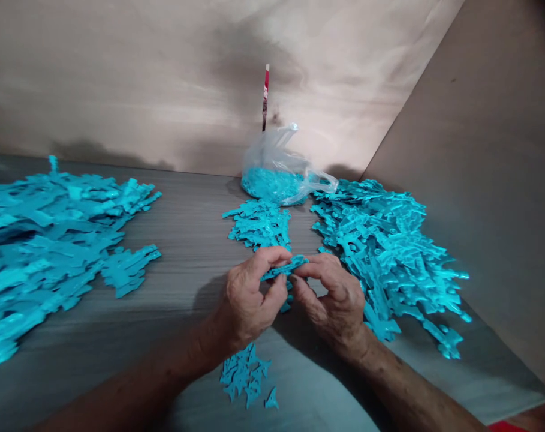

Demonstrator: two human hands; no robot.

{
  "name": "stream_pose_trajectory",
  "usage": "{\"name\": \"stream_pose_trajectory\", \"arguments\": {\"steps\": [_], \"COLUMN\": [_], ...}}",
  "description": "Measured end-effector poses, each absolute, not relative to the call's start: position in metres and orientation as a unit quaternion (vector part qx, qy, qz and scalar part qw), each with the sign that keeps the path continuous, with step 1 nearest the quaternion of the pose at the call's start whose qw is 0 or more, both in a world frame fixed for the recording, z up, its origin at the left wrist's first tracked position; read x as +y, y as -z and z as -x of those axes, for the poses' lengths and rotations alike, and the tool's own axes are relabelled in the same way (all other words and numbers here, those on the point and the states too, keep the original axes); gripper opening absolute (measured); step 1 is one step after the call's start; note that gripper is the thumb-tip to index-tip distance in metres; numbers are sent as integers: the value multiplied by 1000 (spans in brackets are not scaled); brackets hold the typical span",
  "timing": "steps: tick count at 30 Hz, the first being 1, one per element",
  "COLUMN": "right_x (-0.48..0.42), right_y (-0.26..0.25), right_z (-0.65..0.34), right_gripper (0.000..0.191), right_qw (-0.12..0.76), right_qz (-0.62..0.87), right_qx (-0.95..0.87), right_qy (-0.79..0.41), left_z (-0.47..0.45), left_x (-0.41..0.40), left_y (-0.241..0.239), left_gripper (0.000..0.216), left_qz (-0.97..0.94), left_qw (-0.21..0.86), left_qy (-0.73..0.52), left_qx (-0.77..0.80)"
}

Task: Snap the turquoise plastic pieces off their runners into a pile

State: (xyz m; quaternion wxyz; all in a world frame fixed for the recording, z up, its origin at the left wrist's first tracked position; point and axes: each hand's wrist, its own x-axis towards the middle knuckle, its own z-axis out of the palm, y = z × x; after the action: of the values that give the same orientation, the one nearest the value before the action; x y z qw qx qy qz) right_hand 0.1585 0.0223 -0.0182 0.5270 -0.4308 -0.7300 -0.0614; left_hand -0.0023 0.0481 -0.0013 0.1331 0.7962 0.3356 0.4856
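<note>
The turquoise strip (285,268) lay crosswise
The left hand (247,300) and right hand (335,297) each pinched one end, fingers closed

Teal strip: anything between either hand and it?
Nothing visible. The left hand and right hand both pinch the teal strip directly, one at each end, above the table. The small pile behind it and the big heap lie aside.

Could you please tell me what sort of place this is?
Likely a hand-sorting workbench: heaps of turquoise plastic pieces on a grey table, a clear bag of bits, brown paper screens; left hand and right hand pinch one piece.
</note>
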Motion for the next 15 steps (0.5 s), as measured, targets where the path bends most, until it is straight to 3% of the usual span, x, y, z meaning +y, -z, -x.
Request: {"name": "stream_pose_trajectory", "arguments": {"steps": [6, 15], "right_x": [23, 18], "right_y": [21, 23], "right_z": [-158, -149], "right_gripper": [8, 10], "right_qw": [511, 491], "right_qz": [438, 475], "right_qx": [-736, -723], "right_qy": [67, 103], "left_z": [2, 0], "left_x": [52, 46], "left_y": [4, 6], "left_gripper": [35, 33], "left_qz": [-773, -770], "left_qw": [228, 246], "left_qy": [-462, -436], "left_qx": [368, 395]}}
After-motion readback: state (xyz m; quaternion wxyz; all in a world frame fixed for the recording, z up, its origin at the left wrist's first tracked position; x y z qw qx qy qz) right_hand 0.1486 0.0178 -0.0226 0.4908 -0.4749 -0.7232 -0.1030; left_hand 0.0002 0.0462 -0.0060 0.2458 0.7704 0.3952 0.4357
